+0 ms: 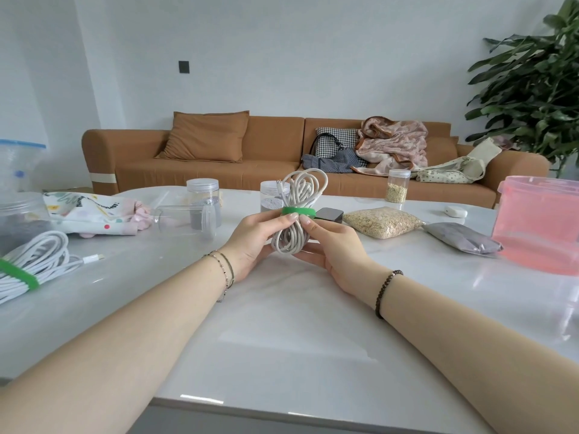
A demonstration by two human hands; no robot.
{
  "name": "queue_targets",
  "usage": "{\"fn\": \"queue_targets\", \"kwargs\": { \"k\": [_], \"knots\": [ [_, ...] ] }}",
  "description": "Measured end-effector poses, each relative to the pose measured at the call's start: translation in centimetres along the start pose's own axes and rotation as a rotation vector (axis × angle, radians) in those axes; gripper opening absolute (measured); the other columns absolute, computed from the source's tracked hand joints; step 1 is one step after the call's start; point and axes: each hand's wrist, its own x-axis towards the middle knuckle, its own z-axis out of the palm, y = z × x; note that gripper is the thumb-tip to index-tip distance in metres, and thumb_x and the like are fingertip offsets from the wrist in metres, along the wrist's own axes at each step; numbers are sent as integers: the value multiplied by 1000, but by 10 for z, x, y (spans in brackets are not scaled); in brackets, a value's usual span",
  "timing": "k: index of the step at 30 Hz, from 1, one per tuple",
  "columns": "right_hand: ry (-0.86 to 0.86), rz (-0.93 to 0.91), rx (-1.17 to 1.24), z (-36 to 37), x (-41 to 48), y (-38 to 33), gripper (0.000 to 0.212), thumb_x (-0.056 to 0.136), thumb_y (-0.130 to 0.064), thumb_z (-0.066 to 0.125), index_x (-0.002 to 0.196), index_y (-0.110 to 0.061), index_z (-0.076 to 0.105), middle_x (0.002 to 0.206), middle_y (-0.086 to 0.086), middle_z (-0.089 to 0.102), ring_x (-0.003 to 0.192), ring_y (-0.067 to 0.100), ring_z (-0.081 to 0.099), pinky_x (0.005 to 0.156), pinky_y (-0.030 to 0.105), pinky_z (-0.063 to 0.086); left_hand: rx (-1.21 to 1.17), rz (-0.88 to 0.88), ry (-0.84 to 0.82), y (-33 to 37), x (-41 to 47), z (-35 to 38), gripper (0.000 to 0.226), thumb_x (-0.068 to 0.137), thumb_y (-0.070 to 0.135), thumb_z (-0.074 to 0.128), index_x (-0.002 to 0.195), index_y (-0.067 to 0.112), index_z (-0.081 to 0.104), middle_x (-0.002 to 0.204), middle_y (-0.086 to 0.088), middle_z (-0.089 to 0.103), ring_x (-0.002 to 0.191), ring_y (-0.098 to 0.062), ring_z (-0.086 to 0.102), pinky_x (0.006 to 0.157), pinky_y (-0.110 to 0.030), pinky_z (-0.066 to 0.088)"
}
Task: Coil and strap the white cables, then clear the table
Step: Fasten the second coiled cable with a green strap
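White cable, wound into a loose bundle, held upright just above the table at mid-width, with both hands closed around it. A green strap circles the waist of the bundle, so that loops fan out above and below it; one plug end shows among the upper loops. The left hand grips the bundle from 9 o'clock, its fingertips curled onto the strap. The right hand grips from 3 o'clock, thumb pressed on the strap beside the left fingertips and fingers cupped under the lower loops. Directions below take the held bundle as dial centre, 12 o'clock pointing away from the person. At 8 o'clock, near the table's left edge, lies a second white cable, already coiled and bound by a second green strap. At 9 to 10 o'clock lie a clear jar on its side and a patterned cloth. Just behind the bundle stands a lidded jar; a small black box sits just beside it at 2 o'clock. At 3 o'clock, in order outward, lie a bag of grain, a grey pouch and a pink container. A brown sofa stands beyond the table at 12 o'clock.
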Motion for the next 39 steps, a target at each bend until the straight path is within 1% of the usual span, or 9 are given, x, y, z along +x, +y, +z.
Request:
{"fn": "queue_targets", "kwargs": {
  "k": [4,7,13,20,24,27,30,34,39],
  "knots": [
    [-12,1,-3,2,-2,-2,28,95,-28,64,110,-6,73,100,12,76,87,26,74,81,36,61,-19,-5,27,0,-1,2,38,88,39,70,119,16,73,123,-12,70,124,-31,60,106,-47,47],
    [4,12,-7,3,-1,-2,37,94,-35,66,109,-2,71,102,16,75,92,31,74,83,41,61,-58,0,50,2,-2,5,48,82,44,70,118,13,73,117,-11,73,113,-26,67,96,-40,55],
    [8,25,0,4,-2,-4,42,91,-39,69,110,-2,70,104,17,74,89,29,74,80,42,62,-65,2,47,2,-3,6,44,86,41,67,118,11,72,112,-11,74,100,-20,70,77,-32,58],
    [7,24,-6,5,-3,-4,41,89,-39,71,111,-4,70,103,15,75,88,28,74,74,41,62,-7,-36,23,3,-2,4,55,78,52,68,117,13,72,115,-12,73,116,-29,65,94,-44,55],
    [9,7,-22,4,-1,-1,37,92,-39,68,112,-9,72,104,15,74,89,29,73,75,47,62,10,-39,10,3,-2,4,43,89,47,64,119,17,72,117,-8,73,117,-24,64,98,-46,52],
    [1,5,-11,4,-1,-1,33,95,-36,65,114,-11,72,106,16,74,84,27,72,74,46,62,2,-34,23,5,-2,5,36,95,41,60,119,17,72,117,-5,73,110,-17,65,95,-42,53],
    [-12,2,-50,4,-1,0,37,92,-40,67,113,-10,72,106,14,74,86,26,71,74,45,62,-1,-33,25,4,-1,4,37,96,40,60,122,16,70,119,-7,72,113,-21,65,93,-40,54],
    [-6,2,-94,4,0,0,42,90,-45,68,111,-9,72,98,11,74,84,26,71,73,46,61,-6,-38,31,0,2,7,40,97,39,58,124,11,67,117,-12,72,105,-21,68,77,-32,56],
    [24,0,-88,4,0,-1,42,89,-45,70,114,-11,71,99,9,72,80,23,70,64,39,59,-7,-24,55,0,4,8,37,99,35,57,123,9,67,108,-7,73,97,-17,68,77,-30,55]
  ]
}}
